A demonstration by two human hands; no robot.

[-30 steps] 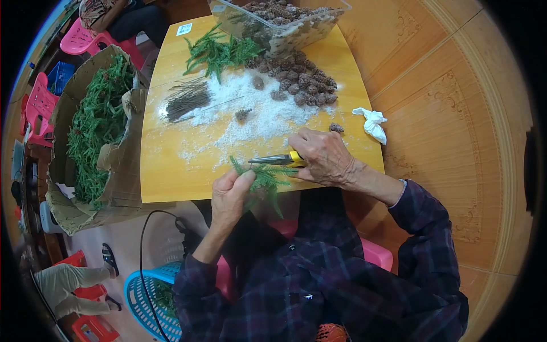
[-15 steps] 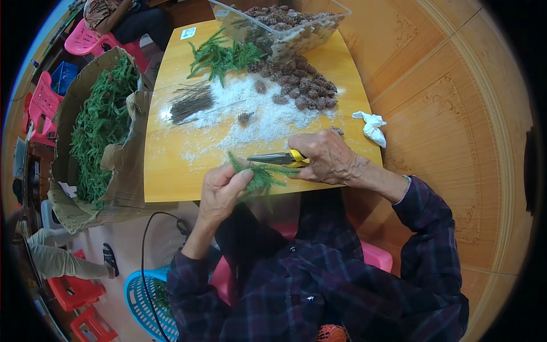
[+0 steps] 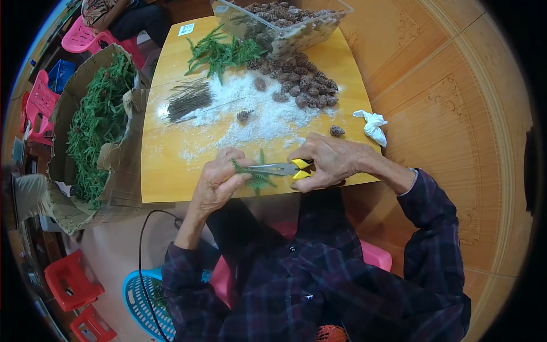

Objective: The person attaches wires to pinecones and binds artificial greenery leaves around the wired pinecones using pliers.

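Over the table's near edge, my left hand (image 3: 221, 178) is closed on a small green artificial pine sprig (image 3: 259, 181), whose needles stick out past the fingers. My right hand (image 3: 329, 161) grips yellow-handled pliers (image 3: 279, 169), held sideways with the jaws pointing left. The jaw tips reach the sprig beside my left fingertips; what exactly they pinch is hidden. A single pine cone (image 3: 337, 131) lies just beyond my right hand. Farther off, another cone (image 3: 244, 115) rests on white flakes (image 3: 250, 128).
On the yellow table (image 3: 165, 185) are a cone pile (image 3: 307, 85), thin wires (image 3: 190, 101), green sprigs (image 3: 225, 54), a crumpled tissue (image 3: 372, 125) and a clear bin (image 3: 285, 34) of cones. A cardboard box (image 3: 122, 165) of greenery stands left. Another person (image 3: 142, 23) sits at upper left.
The pliers have turned level and moved onto the sprig by my left fingers. My right hand has shifted slightly down, uncovering the single cone. The leg at lower left has mostly left view.
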